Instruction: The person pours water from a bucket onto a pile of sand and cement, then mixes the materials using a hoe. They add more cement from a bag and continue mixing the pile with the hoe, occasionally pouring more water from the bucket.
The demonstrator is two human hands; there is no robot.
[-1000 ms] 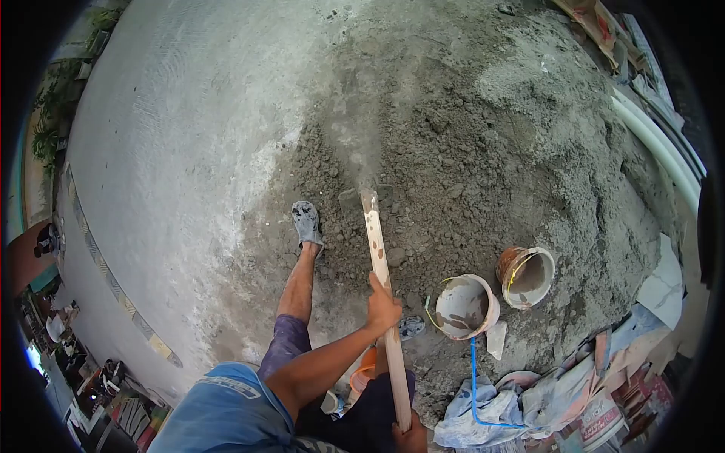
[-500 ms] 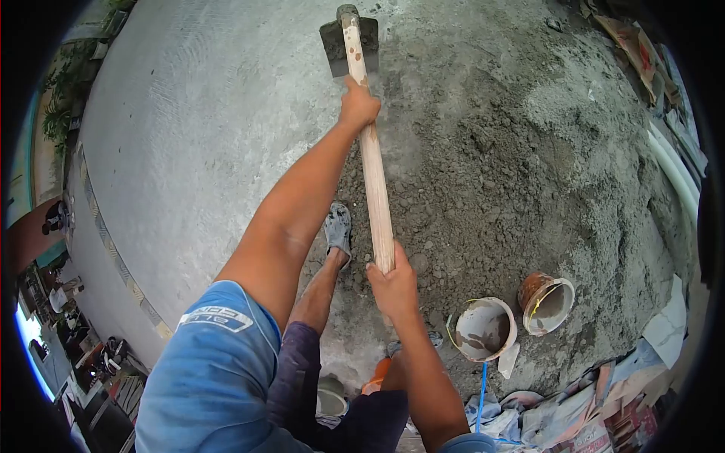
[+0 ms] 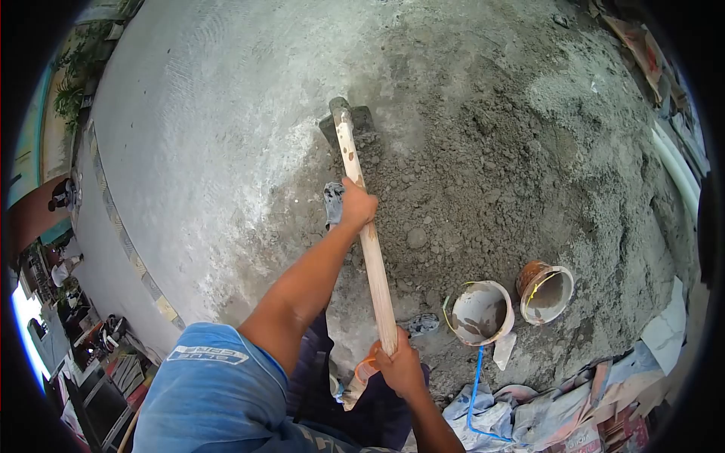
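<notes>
Both of my hands are wrapped round the pale wooden handle of a hoe (image 3: 375, 264). My left hand (image 3: 359, 205) is closed about midway along it, and my right hand (image 3: 402, 368) grips nearer the end by my legs. At the far end, the dark metal blade (image 3: 363, 121) is at the ground, by the left edge of a spread of crumbly grey mix (image 3: 468, 174). Some of that mix lies against the blade, whose lower edge is hidden. One grey, spattered shoe (image 3: 333, 200) shows just beside my left hand.
Right of my legs stand a whitish bucket (image 3: 483, 311) and a brown-sided bucket (image 3: 547, 294), both smeared inside. A blue rod (image 3: 477, 389) and crumpled sacks (image 3: 566, 411) lie at the lower right. Pale pipes (image 3: 676, 170) run along the right side. Grey concrete floor (image 3: 204, 151) stretches left.
The hoe has been drawn back toward my body, both hands moving with it. Its blade, farther out before, is now down at the edge of the grey mix.
</notes>
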